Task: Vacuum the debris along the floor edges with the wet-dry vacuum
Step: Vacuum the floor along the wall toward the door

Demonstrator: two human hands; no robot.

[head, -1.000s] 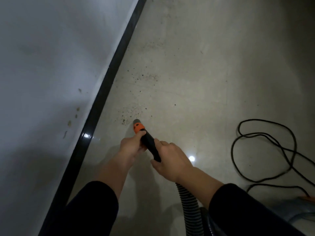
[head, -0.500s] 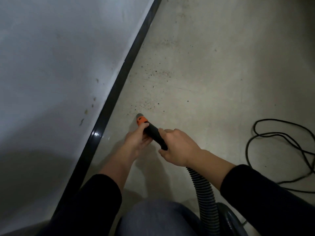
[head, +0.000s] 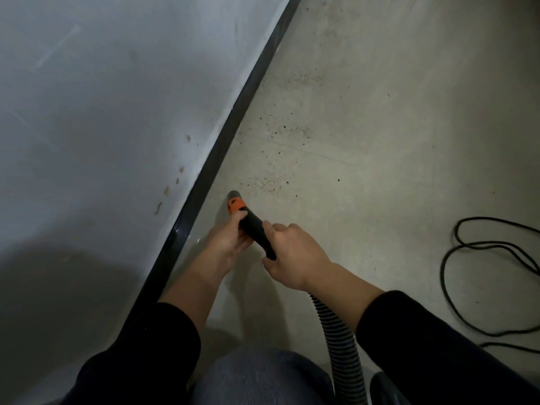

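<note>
Left hand (head: pixel 226 244) wraps its fingers round the black vacuum pipe (head: pixel 254 226), just behind the orange ring (head: pixel 236 204). Farther back on the same pipe, the right hand (head: pixel 295 258) holds on tight, where the ribbed hose (head: pixel 342 346) starts. The pipe's grey tip points down at the floor (head: pixel 380 141), close to the black strip (head: pixel 233 124) at the bottom of the wall (head: pixel 102 97). Little dark bits of dirt (head: pixel 271 185) lie on the floor just past the tip and farther along the strip. Dark marks on the orange ring are too small to read. The hose bends back under the right arm. A knee (head: pixel 257 375) in blue jeans shows at the bottom. A black cord (head: pixel 455 273) lies in loops on the floor, well off to the right. Brown spots (head: pixel 166 190) mark the wall.
</note>
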